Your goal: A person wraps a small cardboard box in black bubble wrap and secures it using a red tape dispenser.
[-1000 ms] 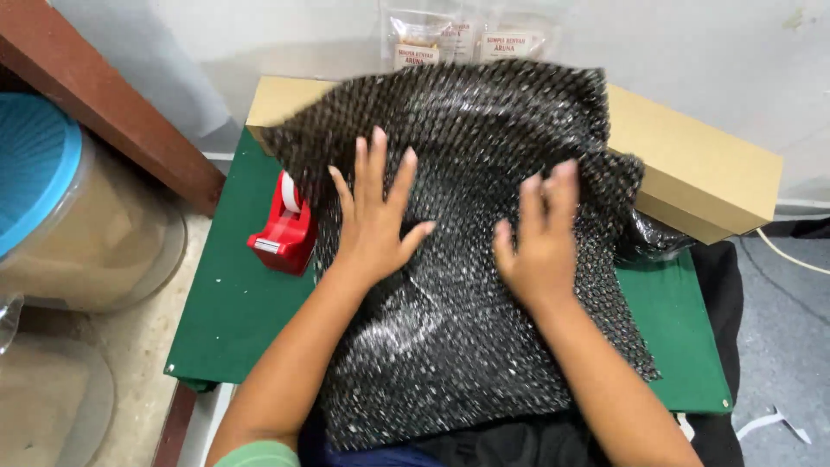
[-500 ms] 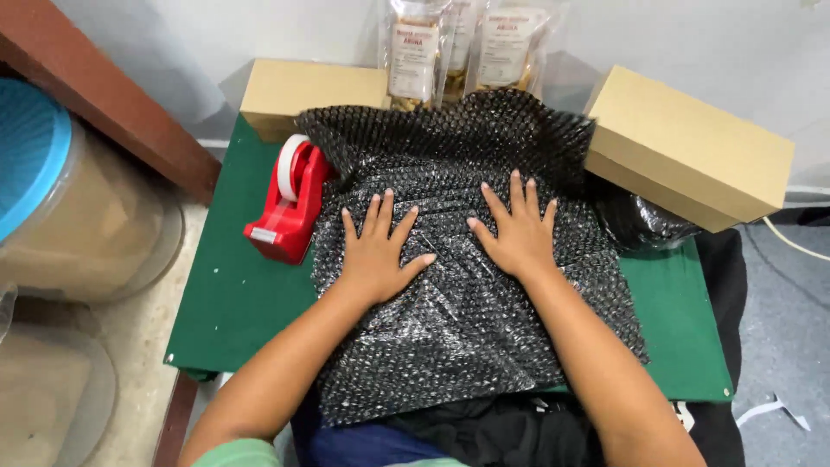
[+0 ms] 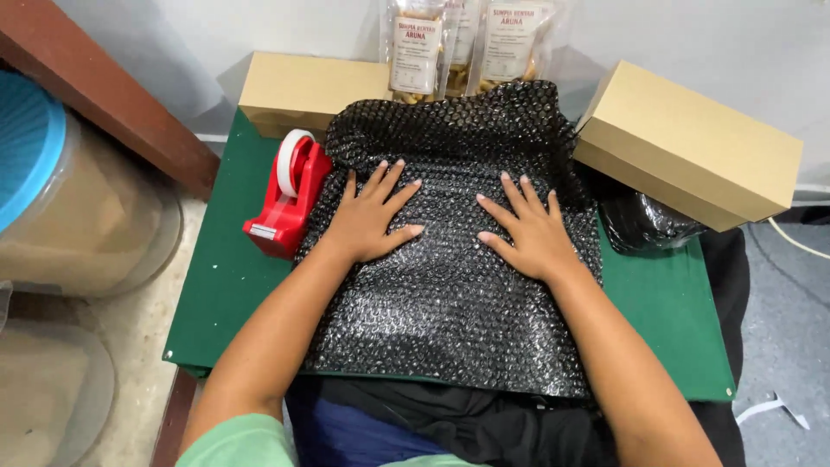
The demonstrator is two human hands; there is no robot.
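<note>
Fingers of left hand [image 3: 367, 220] and right hand [image 3: 527, 233] now lie spread flat on the black bubble wrap [image 3: 450, 294], lowered onto the green board [image 3: 225, 285] near its front edge.

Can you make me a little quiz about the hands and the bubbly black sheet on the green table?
1. True or false: both hands lie flat on the black bubble wrap.
2. Which thing stands closest to the left hand? A) red tape dispenser B) cardboard box on the right C) snack bags
3. Fill in: the bubble wrap lies on a ____ table.

Key: 1 true. The right hand is pressed on it too. 2 A. 3 green.
</note>
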